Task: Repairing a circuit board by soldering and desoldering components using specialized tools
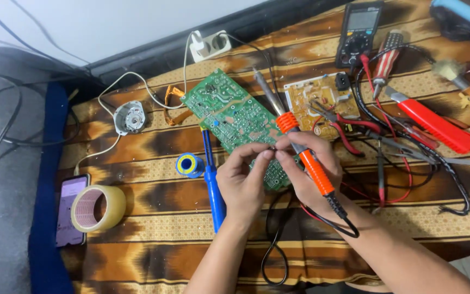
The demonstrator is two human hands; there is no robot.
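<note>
Right hand [307,163] clamped on orange soldering iron [300,147], left hand [244,177] fingertips pinched together, green circuit board [232,117] beneath

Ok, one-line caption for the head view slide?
Both hands, left hand and right hand, pinch something small over a green circuit board, the right also gripping an orange-handled soldering iron.

Both hands, left hand [241,179] and right hand [308,163], pinch together over a green printed circuit board [229,117]; an orange-handled soldering iron [300,147] rests across the right.

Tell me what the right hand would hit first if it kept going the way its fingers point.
Probably the left hand: the right hand's fingertips already meet it over the green circuit board.
</note>
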